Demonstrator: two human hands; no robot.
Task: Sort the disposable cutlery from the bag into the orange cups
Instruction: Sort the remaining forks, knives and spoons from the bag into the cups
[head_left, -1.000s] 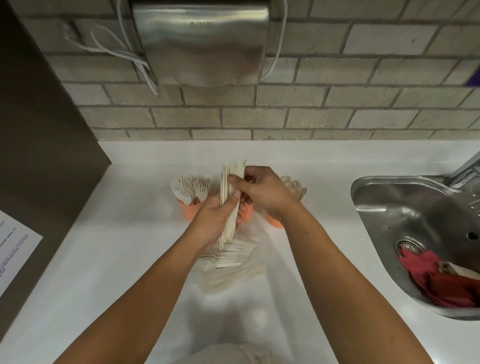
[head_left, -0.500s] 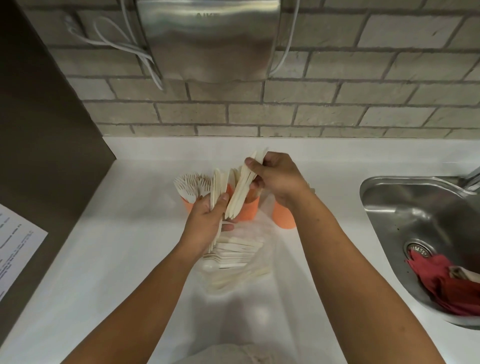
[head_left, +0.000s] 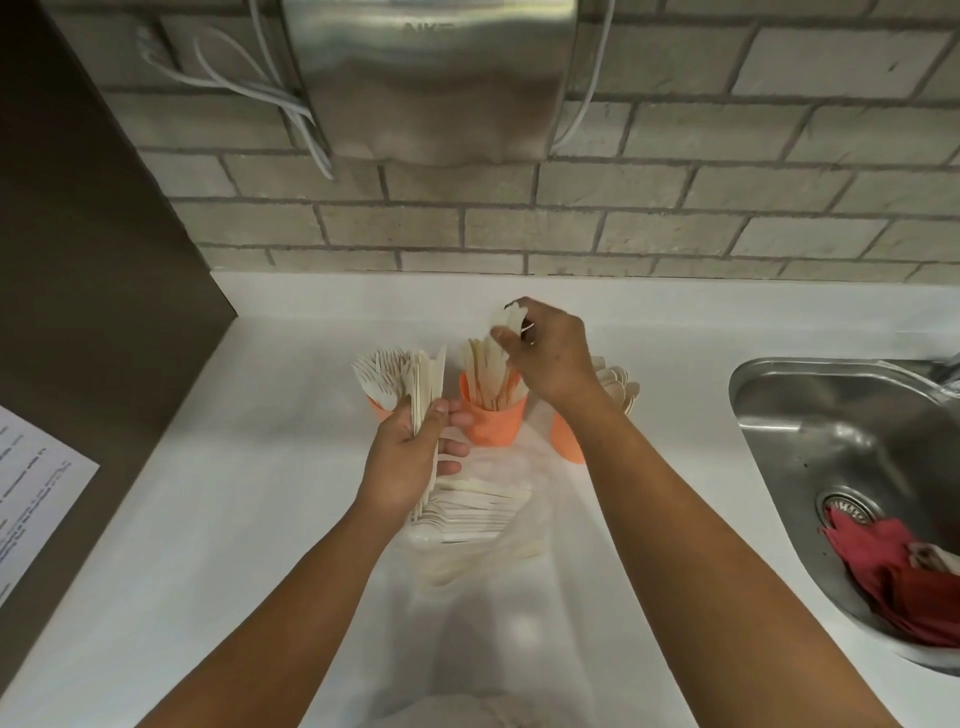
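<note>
The middle orange plastic cup (head_left: 493, 421) of a row of three stands toward the rear edge of the white tabletop (head_left: 234, 519), holding flat cream disposable knives (head_left: 485, 374) on end. The right hand (head_left: 550, 353) is above it, thumb and fingers pinching the top ends of a few of those knives, whose lower ends reach down into the cup. The left orange cup (head_left: 378, 410) holds cream disposable forks (head_left: 382, 371), tines up. The right orange cup (head_left: 566, 441), partly hidden behind the right wrist, holds cream disposable spoons (head_left: 618, 382).

The left hand (head_left: 410, 457) is just in front of the left cup, fingers curled round an upright bundle of cream cutlery (head_left: 426, 384). The two hands are apart, each clamped on its own cutlery. Just below the left hand, nearer the front edge, lies a clear plastic bag (head_left: 483, 519) with more cream cutlery in it.

Set into the right side of the tabletop is a steel sink (head_left: 810, 405) with a red cloth (head_left: 883, 566) in it. A printed white sheet (head_left: 36, 499) shows at the left edge. Behind rises a grey brick wall (head_left: 675, 218) carrying a brushed-steel box (head_left: 431, 78) and white cables (head_left: 249, 83).
</note>
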